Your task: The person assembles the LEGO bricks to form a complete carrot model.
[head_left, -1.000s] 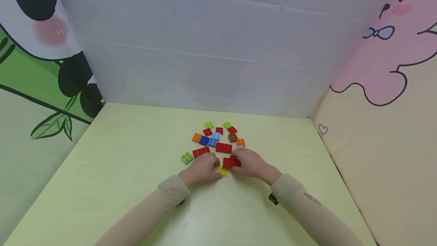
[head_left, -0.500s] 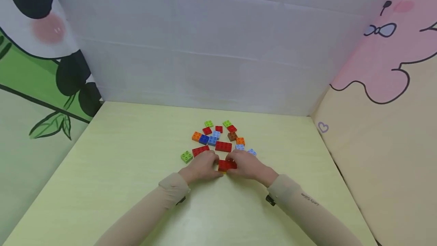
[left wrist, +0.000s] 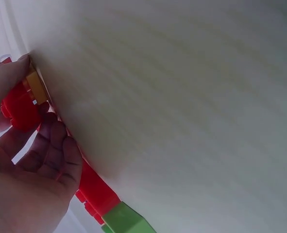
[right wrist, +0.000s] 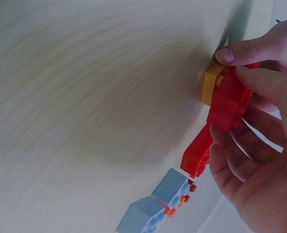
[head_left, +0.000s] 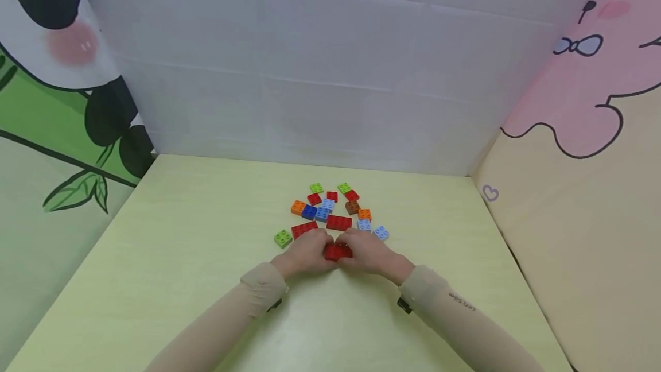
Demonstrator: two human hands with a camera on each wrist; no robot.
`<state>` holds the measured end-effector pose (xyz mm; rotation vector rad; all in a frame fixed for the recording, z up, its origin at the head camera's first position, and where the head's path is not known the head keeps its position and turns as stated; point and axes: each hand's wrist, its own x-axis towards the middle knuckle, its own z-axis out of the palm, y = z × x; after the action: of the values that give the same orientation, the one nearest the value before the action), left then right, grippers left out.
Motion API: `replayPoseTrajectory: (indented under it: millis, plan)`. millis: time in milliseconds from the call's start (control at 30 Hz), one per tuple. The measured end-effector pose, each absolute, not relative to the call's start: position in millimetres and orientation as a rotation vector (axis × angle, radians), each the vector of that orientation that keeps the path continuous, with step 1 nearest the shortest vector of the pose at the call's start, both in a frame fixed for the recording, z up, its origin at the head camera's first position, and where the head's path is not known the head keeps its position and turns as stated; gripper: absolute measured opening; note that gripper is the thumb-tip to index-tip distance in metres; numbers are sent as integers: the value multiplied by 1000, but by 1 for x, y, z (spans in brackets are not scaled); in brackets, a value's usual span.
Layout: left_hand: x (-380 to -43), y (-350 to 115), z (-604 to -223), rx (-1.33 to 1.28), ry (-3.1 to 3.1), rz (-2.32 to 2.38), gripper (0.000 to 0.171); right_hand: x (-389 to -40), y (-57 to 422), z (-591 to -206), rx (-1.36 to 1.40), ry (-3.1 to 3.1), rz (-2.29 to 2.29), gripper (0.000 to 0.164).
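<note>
My left hand and right hand meet over a long red brick near the front of the brick group. Under the red brick lies a yellow brick on the table, plain in both wrist views and hidden from the head view. The right thumb and fingers pinch the red brick, which sits over the yellow studs at a slight offset. The left thumb presses the yellow brick's edge, with that hand's fingers curled around the other side. Another red brick and a green brick lie beside the left hand.
Beyond the hands lie a red brick, a brown brick, an orange brick, a dark blue brick and several others. A light blue brick sits right of the right hand. A pale wall closes the table's back.
The right hand has moved left with the red brick, bringing it over the yellow brick and covering it in the head view. The left hand has stayed nearly in place.
</note>
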<state>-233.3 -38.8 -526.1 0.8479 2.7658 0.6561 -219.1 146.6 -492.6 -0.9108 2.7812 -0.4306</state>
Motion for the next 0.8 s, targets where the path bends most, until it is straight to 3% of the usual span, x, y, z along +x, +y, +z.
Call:
replayPoseTrajectory:
  millis: [800]
  plan:
    - [-233,-39,-527,922,2783,652,30,-219,143,-497,-851,2787,-446,37]
